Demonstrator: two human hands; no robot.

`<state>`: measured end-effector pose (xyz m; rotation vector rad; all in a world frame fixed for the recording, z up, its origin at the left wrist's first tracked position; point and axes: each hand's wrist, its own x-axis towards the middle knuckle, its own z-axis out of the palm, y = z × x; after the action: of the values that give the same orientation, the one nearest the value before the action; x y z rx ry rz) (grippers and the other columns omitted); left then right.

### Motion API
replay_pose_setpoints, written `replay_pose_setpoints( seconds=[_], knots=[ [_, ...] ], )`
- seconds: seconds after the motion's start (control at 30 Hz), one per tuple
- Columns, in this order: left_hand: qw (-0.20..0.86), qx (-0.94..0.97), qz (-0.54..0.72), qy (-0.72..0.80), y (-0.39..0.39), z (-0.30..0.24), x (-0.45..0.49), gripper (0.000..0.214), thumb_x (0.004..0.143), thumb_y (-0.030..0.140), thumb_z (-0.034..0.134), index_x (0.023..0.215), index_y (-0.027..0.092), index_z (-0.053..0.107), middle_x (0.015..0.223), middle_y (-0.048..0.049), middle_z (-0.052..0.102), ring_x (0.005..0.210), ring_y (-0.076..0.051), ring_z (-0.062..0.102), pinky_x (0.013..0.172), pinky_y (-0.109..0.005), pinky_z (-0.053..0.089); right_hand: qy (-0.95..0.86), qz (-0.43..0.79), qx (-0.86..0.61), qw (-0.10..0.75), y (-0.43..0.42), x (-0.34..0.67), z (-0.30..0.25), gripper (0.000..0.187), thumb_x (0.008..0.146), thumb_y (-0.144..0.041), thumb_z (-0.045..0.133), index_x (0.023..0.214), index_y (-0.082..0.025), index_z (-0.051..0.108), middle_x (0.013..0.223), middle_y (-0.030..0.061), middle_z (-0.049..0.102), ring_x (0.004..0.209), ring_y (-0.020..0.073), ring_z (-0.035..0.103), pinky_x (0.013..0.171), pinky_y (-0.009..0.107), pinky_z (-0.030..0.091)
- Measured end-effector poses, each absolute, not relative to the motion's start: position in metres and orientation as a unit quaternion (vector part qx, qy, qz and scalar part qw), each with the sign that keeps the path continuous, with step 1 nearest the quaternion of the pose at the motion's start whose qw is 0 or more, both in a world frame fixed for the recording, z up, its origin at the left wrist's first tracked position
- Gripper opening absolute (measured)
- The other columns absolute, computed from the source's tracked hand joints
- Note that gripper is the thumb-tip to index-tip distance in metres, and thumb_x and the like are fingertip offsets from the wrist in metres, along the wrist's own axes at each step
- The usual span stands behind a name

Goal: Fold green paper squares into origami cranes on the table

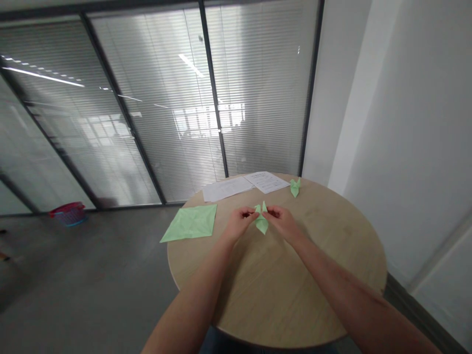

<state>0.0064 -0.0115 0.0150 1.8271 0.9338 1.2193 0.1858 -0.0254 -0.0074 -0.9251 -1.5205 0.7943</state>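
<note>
Between my two hands is a folded light-green paper piece (pixel 261 224), an origami shape with two upright points at the top and a wide pointed flap below. My left hand (pixel 239 221) pinches its left side between thumb and fingers. On the other side, my right hand (pixel 282 220) is closed on the right point. A similar green origami figure (pixel 295 187) stands farther back to the right. To the left lies a creased, unfolded green sheet (pixel 193 222), its corner reaching past the table edge.
All of this is on a round wooden table (pixel 280 300). White printed sheets (pixel 267 182) lie along its far edge. Behind rises a glass partition (pixel 258 98) with blinds, and a white wall (pixel 416 123) stands at the right. A red and blue basket (pixel 69 215) sits on the floor.
</note>
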Motion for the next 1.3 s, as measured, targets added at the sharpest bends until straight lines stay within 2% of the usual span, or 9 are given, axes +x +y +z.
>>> replay_pose_setpoints(
  seconds=[0.13,0.27,0.5,0.63,0.77,0.87,1.0,1.17,1.3],
  knots=[
    [0.389,0.680,0.496,0.375,-0.0085,0.0130,0.0040,0.028,0.072,0.043,0.072,0.078,0.016,0.073,0.072,-0.0015,0.067,0.061,-0.012,0.053,0.057,-0.023,0.040,-0.657,0.316,-0.421,0.540,-0.0264,0.1840,-0.0081,0.031,0.076,-0.045,0.065,0.083,-0.016,0.071,0.077,0.0047,0.069,0.068,0.0171,0.059,0.064,0.027,0.044],
    [0.408,0.659,0.498,0.388,-0.0082,0.0132,0.0023,0.030,0.072,0.045,0.071,0.080,0.017,0.072,0.066,0.0010,0.061,0.053,-0.010,0.046,0.048,-0.022,0.035,-0.644,0.295,-0.433,0.557,-0.0281,0.1851,-0.0063,0.031,0.076,-0.047,0.066,0.074,-0.016,0.067,0.071,0.0032,0.065,0.066,0.0162,0.056,0.061,0.026,0.042],
    [0.398,0.663,0.511,0.375,-0.0079,0.0144,0.0021,0.033,0.073,0.048,0.070,0.081,0.016,0.071,0.070,-0.0010,0.061,0.059,-0.012,0.050,0.050,-0.023,0.041,-0.631,0.296,-0.429,0.575,-0.0288,0.1864,-0.0052,0.033,0.078,-0.050,0.063,0.074,-0.017,0.066,0.070,0.0028,0.063,0.066,0.0161,0.055,0.061,0.026,0.042],
    [0.362,0.698,0.493,0.372,-0.0083,0.0127,0.0041,0.029,0.072,0.041,0.073,0.088,0.017,0.072,0.076,-0.0020,0.064,0.066,-0.013,0.054,0.055,-0.023,0.043,-0.632,0.269,-0.434,0.583,-0.0252,0.1859,-0.0108,0.031,0.078,-0.048,0.064,0.075,-0.018,0.067,0.072,0.0039,0.064,0.068,0.0175,0.056,0.063,0.027,0.042],
    [0.340,0.720,0.488,0.358,-0.0101,0.0143,0.0049,0.023,0.072,0.039,0.073,0.072,0.016,0.068,0.076,-0.0023,0.060,0.068,-0.013,0.054,0.057,-0.022,0.044,-0.649,0.244,-0.416,0.588,-0.0244,0.1859,-0.0130,0.029,0.078,-0.046,0.066,0.075,-0.018,0.067,0.074,0.0036,0.063,0.070,0.0174,0.056,0.065,0.028,0.042],
    [0.352,0.713,0.496,0.348,-0.0100,0.0171,0.0023,0.024,0.073,0.039,0.072,0.069,0.016,0.067,0.077,-0.0020,0.058,0.065,-0.012,0.053,0.054,-0.022,0.043,-0.658,0.239,-0.411,0.584,-0.0258,0.1867,-0.0104,0.031,0.079,-0.048,0.065,0.072,-0.018,0.064,0.071,0.0027,0.061,0.068,0.0167,0.054,0.064,0.027,0.041],
    [0.362,0.691,0.512,0.359,-0.0078,0.0187,-0.0011,0.023,0.072,0.039,0.072,0.074,0.016,0.068,0.090,-0.0047,0.061,0.071,-0.013,0.056,0.052,-0.022,0.046,-0.659,0.235,-0.418,0.579,-0.0263,0.1877,-0.0083,0.034,0.079,-0.050,0.064,0.069,-0.018,0.063,0.068,0.0026,0.059,0.066,0.0166,0.053,0.062,0.027,0.040],
    [0.395,0.666,0.515,0.368,-0.0085,0.0152,0.0035,0.038,0.069,0.034,0.075,0.102,0.019,0.063,0.100,-0.0054,0.063,0.075,-0.013,0.059,0.056,-0.022,0.049,-0.657,0.208,-0.412,0.596,-0.0276,0.1869,-0.0086,0.030,0.080,-0.049,0.065,0.077,-0.019,0.067,0.077,0.0054,0.064,0.073,0.0189,0.058,0.068,0.029,0.045],
    [0.465,0.620,0.448,0.445,-0.0127,0.0118,0.0066,0.034,0.073,0.043,0.071,0.092,0.018,0.058,0.089,-0.0041,0.062,0.072,-0.013,0.060,0.055,-0.021,0.048,-0.661,0.169,-0.408,0.607,-0.0302,0.1874,-0.0073,0.027,0.081,-0.047,0.064,0.077,-0.021,0.067,0.081,0.0068,0.064,0.077,0.0198,0.059,0.071,0.031,0.048]
  ],
)
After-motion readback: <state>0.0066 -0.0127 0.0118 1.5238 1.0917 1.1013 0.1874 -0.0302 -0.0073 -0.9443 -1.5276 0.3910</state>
